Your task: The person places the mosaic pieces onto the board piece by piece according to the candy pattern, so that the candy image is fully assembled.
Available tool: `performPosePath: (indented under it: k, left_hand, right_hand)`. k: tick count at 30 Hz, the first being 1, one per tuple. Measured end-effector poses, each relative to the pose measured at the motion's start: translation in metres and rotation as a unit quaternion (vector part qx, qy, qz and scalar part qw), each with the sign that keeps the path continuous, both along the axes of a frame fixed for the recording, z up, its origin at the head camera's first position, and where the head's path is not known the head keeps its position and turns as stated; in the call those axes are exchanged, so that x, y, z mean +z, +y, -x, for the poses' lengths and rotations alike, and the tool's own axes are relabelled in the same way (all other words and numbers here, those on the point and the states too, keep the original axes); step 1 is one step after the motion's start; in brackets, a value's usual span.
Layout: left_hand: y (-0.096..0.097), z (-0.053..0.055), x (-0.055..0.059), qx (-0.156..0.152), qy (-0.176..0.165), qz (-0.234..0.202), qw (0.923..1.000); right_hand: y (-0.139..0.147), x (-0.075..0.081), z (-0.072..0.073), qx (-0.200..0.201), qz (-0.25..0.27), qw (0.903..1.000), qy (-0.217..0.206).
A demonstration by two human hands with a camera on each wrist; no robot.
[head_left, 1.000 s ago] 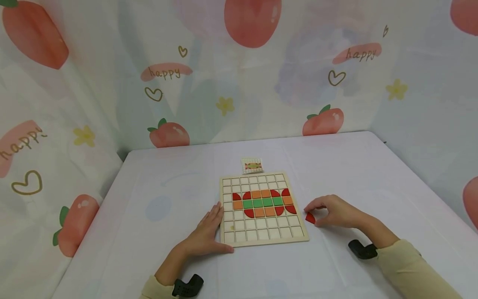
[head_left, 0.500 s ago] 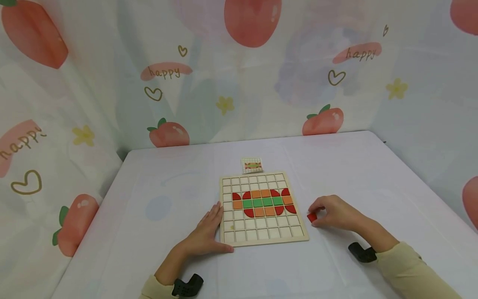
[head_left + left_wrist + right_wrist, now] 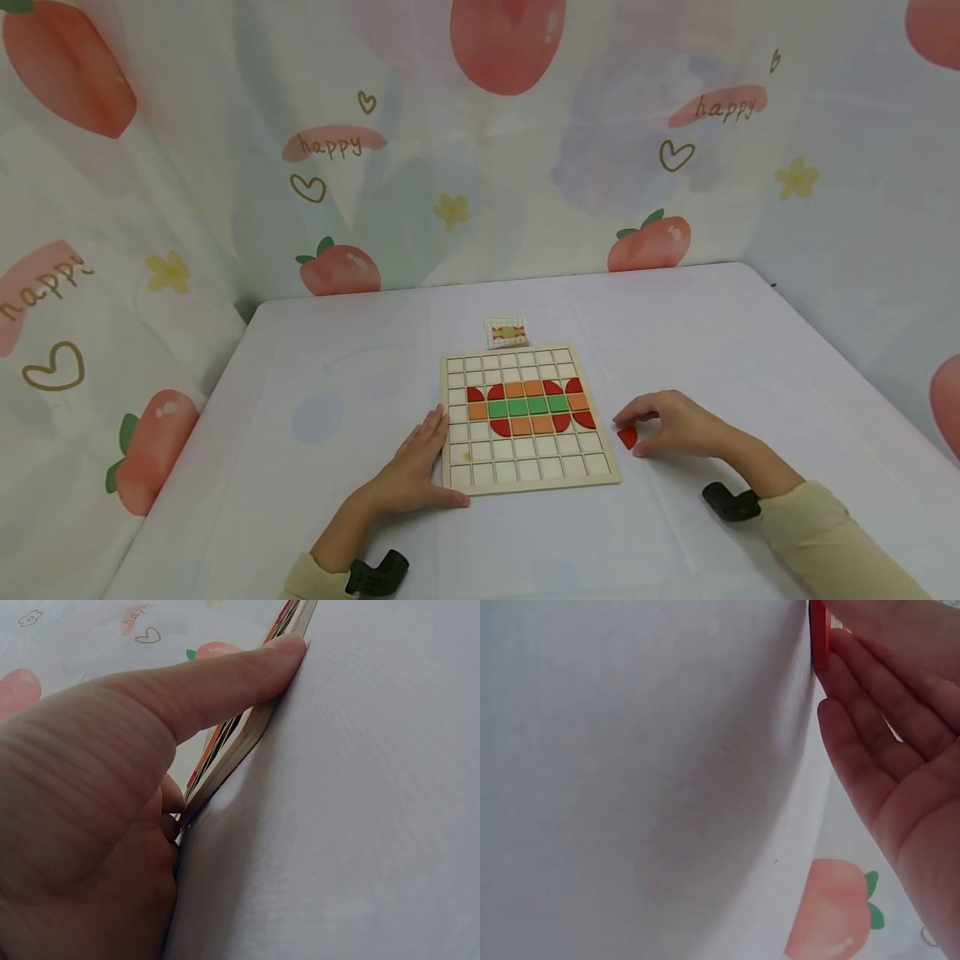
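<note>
A square wooden grid board (image 3: 531, 472) lies on the table, with red quarter-round, orange square and green square tiles across its middle rows. My left hand (image 3: 408, 467) rests against the board's left side, its thumb straight along the front corner. In the left wrist view, that thumb (image 3: 225, 686) touches the board's rim (image 3: 247, 739). Just right of the board, my right hand (image 3: 678, 427) pinches a red quarter-round tile (image 3: 627, 437) at the tabletop. The right wrist view shows this red tile (image 3: 820, 637) edge-on between thumb and fingers.
Behind the board lies a small pattern card (image 3: 507, 332) with a similar coloured design. White cloth covers the table (image 3: 360, 358). A printed curtain (image 3: 525, 167) stands behind and at both sides. Each wrist wears a black device (image 3: 731, 502).
My right hand shifts slightly right and then back left with the red tile, whose angle turns a little. My left hand and the board stay still.
</note>
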State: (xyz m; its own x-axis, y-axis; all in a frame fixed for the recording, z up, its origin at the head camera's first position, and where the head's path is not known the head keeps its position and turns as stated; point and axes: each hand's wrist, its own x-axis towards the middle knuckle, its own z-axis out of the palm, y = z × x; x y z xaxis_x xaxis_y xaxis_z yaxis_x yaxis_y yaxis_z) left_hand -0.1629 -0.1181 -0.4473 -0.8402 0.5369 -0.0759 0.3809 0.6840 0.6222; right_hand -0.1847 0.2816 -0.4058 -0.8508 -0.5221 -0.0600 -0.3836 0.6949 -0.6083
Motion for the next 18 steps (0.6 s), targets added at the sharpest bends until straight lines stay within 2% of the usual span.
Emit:
performPosePath:
  k: [9,18]
  left_hand:
    - [0.0007,-0.0009,0.0019,0.001,0.000,0.001,1.0000]
    - [0.0003,0.0002,-0.0006,0.001,0.006,0.002,1.0000]
  right_hand:
    - [0.0087,-0.0071,0.0063,0.021,0.020,0.9993,-0.023]
    - [0.0068,-0.0084,0.0060,0.021,0.019,0.9995,-0.013]
